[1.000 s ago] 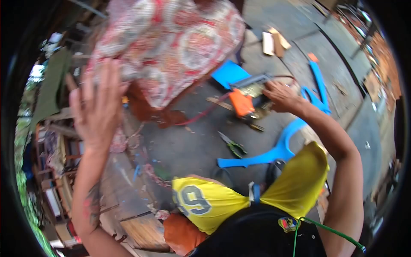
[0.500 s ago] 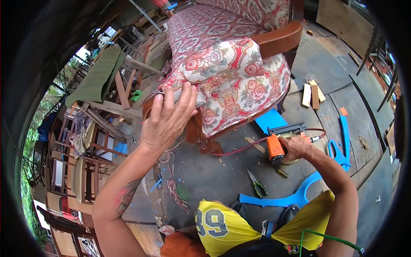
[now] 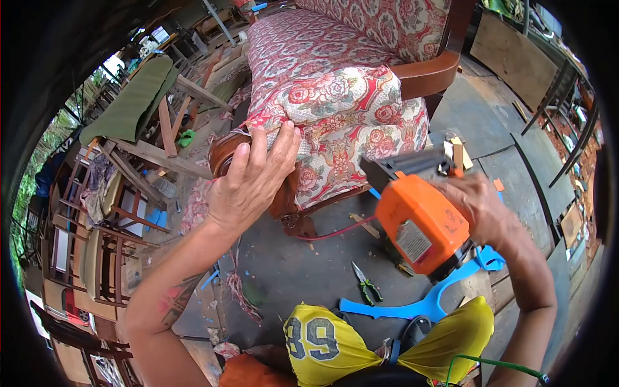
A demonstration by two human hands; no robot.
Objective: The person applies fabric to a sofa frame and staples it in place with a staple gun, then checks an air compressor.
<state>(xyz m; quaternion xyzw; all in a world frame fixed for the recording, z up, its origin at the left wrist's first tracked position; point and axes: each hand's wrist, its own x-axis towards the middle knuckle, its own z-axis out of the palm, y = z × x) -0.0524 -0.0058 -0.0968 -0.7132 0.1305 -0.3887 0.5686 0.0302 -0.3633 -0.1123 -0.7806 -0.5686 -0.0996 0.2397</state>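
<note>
My left hand [image 3: 253, 173] lies with fingers stretched out over the loose end of the floral fabric [image 3: 345, 132]. Its fingertips press at the front edge of the sofa's lower arm, beside the carved wooden scroll [image 3: 227, 153]. In my right hand [image 3: 476, 205] is an orange and black air staple gun [image 3: 425, 222], gripped by its handle and raised off the floor, its black nose toward the sofa. A red air hose [image 3: 342, 230] runs across the floor behind it. The fabric edge under my left palm is hidden.
Pliers [image 3: 366, 284] with green-black handles lie on the floor near my knees, beside a blue cut strip [image 3: 412, 309]. Wooden chair frames [image 3: 97, 238] crowd the left side. A green padded panel [image 3: 132, 103] rests on wooden bars. Small wood blocks [image 3: 459, 153] lie at right.
My right hand has lifted the staple gun off the floor and brought it up closer to me. My left hand stays on the fabric; the view has shifted slightly.
</note>
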